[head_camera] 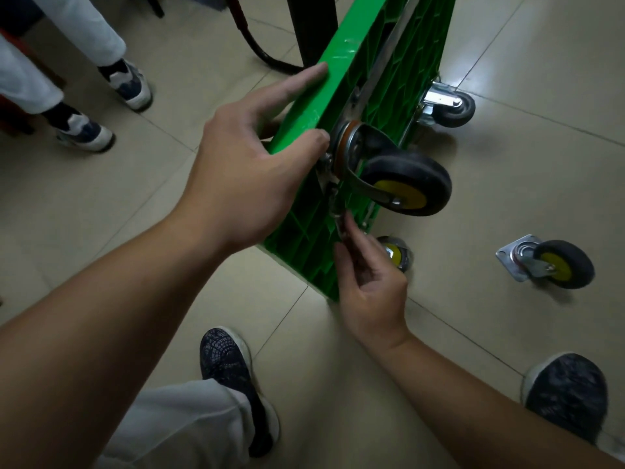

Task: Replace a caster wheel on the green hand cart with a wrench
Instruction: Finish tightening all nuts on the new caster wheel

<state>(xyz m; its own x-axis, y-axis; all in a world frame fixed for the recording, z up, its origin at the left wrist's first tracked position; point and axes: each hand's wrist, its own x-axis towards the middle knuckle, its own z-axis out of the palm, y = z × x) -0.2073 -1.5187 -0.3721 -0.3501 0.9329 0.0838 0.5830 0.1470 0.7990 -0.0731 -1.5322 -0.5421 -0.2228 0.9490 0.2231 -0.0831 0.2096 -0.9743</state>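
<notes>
Left hand [243, 170] grips the tipped green hand cart [341, 52]; right hand [368, 286] pinches a wrench [339, 219] beneath the mounted caster wheel [404, 184].

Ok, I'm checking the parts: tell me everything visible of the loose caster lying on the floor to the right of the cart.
The loose caster lies on the tiled floor, right of the green cart and apart from it. It has a black, rubber-looking tyre round a yellow hub, a silvery metal fork with an axle bolt, and a square metal mounting plate, tilted up at its left end. Only the floor touches it.
</notes>
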